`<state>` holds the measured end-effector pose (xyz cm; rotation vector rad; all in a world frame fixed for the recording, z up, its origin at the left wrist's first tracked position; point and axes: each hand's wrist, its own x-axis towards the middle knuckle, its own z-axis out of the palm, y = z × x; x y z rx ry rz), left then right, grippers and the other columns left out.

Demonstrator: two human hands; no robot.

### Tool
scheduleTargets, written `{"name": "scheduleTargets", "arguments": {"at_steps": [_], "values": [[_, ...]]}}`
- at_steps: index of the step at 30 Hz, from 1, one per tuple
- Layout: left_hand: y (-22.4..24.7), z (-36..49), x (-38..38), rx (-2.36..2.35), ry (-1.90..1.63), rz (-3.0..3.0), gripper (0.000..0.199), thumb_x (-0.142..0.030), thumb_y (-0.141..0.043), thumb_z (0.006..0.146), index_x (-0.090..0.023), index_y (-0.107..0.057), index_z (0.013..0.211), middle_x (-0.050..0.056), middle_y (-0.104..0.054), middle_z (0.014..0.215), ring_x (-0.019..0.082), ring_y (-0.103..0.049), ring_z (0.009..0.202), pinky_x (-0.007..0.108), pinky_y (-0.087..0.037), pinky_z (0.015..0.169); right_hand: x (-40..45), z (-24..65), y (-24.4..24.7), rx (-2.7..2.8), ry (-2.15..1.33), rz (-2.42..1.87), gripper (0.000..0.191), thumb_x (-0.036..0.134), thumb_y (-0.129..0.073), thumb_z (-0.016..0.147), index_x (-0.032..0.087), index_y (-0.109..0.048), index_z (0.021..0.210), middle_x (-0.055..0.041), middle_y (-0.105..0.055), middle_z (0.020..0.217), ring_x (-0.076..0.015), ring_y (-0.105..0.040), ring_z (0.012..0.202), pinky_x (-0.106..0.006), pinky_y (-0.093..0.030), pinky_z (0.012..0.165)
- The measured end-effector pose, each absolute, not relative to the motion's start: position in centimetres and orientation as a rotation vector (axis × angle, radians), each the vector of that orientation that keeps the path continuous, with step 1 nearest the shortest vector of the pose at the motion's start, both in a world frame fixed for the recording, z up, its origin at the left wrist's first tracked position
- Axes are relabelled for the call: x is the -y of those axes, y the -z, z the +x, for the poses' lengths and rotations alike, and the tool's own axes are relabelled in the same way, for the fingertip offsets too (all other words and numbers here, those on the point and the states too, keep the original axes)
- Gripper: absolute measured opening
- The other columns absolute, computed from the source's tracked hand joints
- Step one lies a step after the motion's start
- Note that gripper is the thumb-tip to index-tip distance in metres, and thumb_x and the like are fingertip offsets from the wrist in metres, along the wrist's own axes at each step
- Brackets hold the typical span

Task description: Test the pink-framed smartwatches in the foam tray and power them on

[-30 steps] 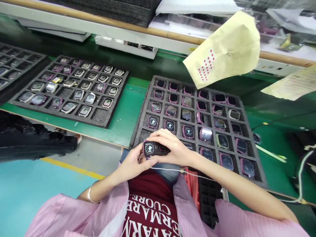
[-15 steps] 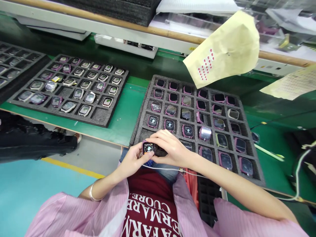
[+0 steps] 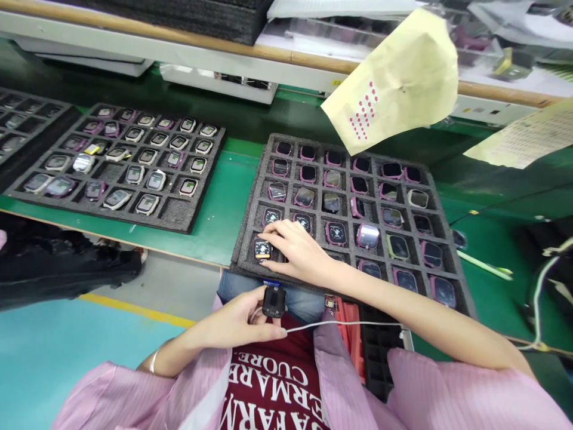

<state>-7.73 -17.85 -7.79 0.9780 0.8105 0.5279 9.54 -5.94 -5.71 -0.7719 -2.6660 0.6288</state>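
Currently pinching a lit watch (image 3: 262,248) in the right hand (image 3: 298,248), with thumb at the near edge and fingertips at the far one. Gripping a black block (image 3: 274,302) in the left hand (image 3: 242,322), closer to the body. Might leave the watch crooked, against a wall of the tray (image 3: 249,236), through a lopsided release. Might also jog the neighbouring watch (image 3: 270,215), just beyond the right fingertips, by lifting away with the knuckles too low. Could tug the block sideways by snagging the white cable (image 3: 344,323), strung from beside the left thumb toward the right forearm (image 3: 394,298). Finding the watch just left of the right palm, at the fingertips, and ahead of the left hand, apart from the block. Placed at the tray's near left corner slot, but impossible to tell from above whether fully seated. Facing a second tray (image 3: 176,212), too, left of both hands and farther off, on the same green worktop (image 3: 226,197).
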Motion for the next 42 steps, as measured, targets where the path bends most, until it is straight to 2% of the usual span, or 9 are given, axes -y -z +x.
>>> {"name": "scheduleTargets", "arguments": {"at_steps": [4, 9, 18, 22, 32, 34, 36, 38, 42], "values": [[7.7, -7.7, 17.7, -0.789, -0.583, 0.960, 0.027, -0.031, -0.068, 0.081, -0.016, -0.053, 0.097, 0.000, -0.054, 0.079, 0.008, -0.041, 0.063, 0.023, -0.034, 0.058, 6.3, 11.3, 3.6, 2.806, -0.459, -0.785, 0.036, 0.025, -0.069, 0.082, 0.013, -0.060, 0.114, -0.0166, -0.055, 0.124, -0.0316, -0.051, 0.113, -0.048, -0.045, 0.090], [7.5, -7.2, 16.3, -0.806, -0.707, 0.959, 0.031, -0.033, -0.066, 0.083, -0.015, -0.053, 0.106, 0.002, -0.057, 0.085, 0.007, -0.042, 0.061, 0.022, -0.036, 0.057, 6.6, 13.6, 3.1, 2.930, -0.360, -0.913, 0.024, 0.024, -0.074, 0.075, 0.013, -0.067, 0.095, -0.0171, -0.059, 0.116, -0.0336, -0.057, 0.099, -0.050, -0.048, 0.079], [7.0, -5.5, 13.8, -0.870, -0.763, 0.959, 0.035, -0.029, -0.070, 0.079, -0.016, -0.052, 0.105, 0.001, -0.059, 0.089, 0.003, -0.038, 0.053, 0.019, -0.032, 0.050, 6.1, 15.8, 2.2, 2.415, -0.744, -0.967, 0.030, 0.026, -0.073, 0.076, 0.019, -0.062, 0.102, -0.0109, -0.063, 0.112, -0.0275, -0.061, 0.104, -0.043, -0.050, 0.090], [6.7, -5.0, 13.4, -0.852, -0.714, 0.991, 0.040, -0.032, -0.074, 0.075, -0.016, -0.054, 0.105, -0.004, -0.054, 0.074, 0.005, -0.038, 0.052, 0.020, -0.031, 0.049, 6.9, 15.5, 1.4, 2.436, -0.869, -0.813, 0.033, 0.023, -0.071, 0.078, 0.021, -0.061, 0.109, -0.0082, -0.065, 0.108, -0.0246, -0.063, 0.100, -0.039, -0.051, 0.088], [7.6, -3.5, 12.9, -0.950, -0.766, 1.060, 0.033, -0.042, -0.055, 0.089, -0.014, -0.051, 0.108, -0.010, -0.042, 0.053, 0.005, -0.034, 0.037, 0.019, -0.028, 0.039, 7.4, 15.1, 3.3, 2.643, -0.490, -0.705, 0.030, 0.023, -0.061, 0.086, 0.013, -0.058, 0.114, -0.0122, -0.066, 0.107, -0.0261, -0.060, 0.094, -0.041, -0.048, 0.083], [7.8, -3.5, 13.2, -0.985, -0.789, 1.077, 0.032, -0.040, -0.057, 0.088, -0.014, -0.055, 0.106, -0.005, -0.054, 0.062, 0.008, -0.047, 0.047, 0.020, -0.037, 0.047, 7.5, 15.0, 4.0, 2.619, -0.504, -0.656, 0.031, 0.022, -0.063, 0.083, 0.013, -0.058, 0.113, -0.0116, -0.066, 0.104, -0.0250, -0.060, 0.092, -0.040, -0.049, 0.080], [7.9, -3.6, 13.5, -1.012, -0.822, 1.095, 0.031, -0.037, -0.059, 0.087, -0.013, -0.058, 0.108, 0.003, -0.065, 0.084, 0.014, -0.060, 0.072, 0.024, -0.046, 0.066, 7.6, 14.9, 5.0, 2.543, -0.535, -0.599, 0.033, 0.024, -0.064, 0.081, 0.013, -0.057, 0.112, -0.0118, -0.066, 0.100, -0.0239, -0.061, 0.089, -0.039, -0.049, 0.078], [7.9, -3.6, 13.7, -1.017, -0.833, 1.100, 0.031, -0.033, -0.058, 0.087, -0.014, -0.059, 0.111, 0.007, -0.066, 0.103, 0.020, -0.060, 0.094, 0.029, -0.047, 0.082, 7.8, 14.8, 6.0, 2.458, -0.570, -0.558, 0.037, 0.024, -0.064, 0.080, 0.013, -0.055, 0.114, -0.0116, -0.066, 0.098, -0.0227, -0.061, 0.087, -0.038, -0.050, 0.077], [8.0, -3.6, 13.9, -1.010, -0.834, 1.102, 0.030, -0.031, -0.057, 0.088, -0.014, -0.058, 0.113, 0.007, -0.067, 0.105, 0.022, -0.059, 0.099, 0.031, -0.045, 0.087, 7.9, 14.7, 7.0, 2.407, -0.650, -0.536, 0.042, 0.023, -0.065, 0.080, 0.015, -0.051, 0.118, -0.0101, -0.066, 0.099, -0.0214, -0.061, 0.086, -0.038, -0.050, 0.078]]}}
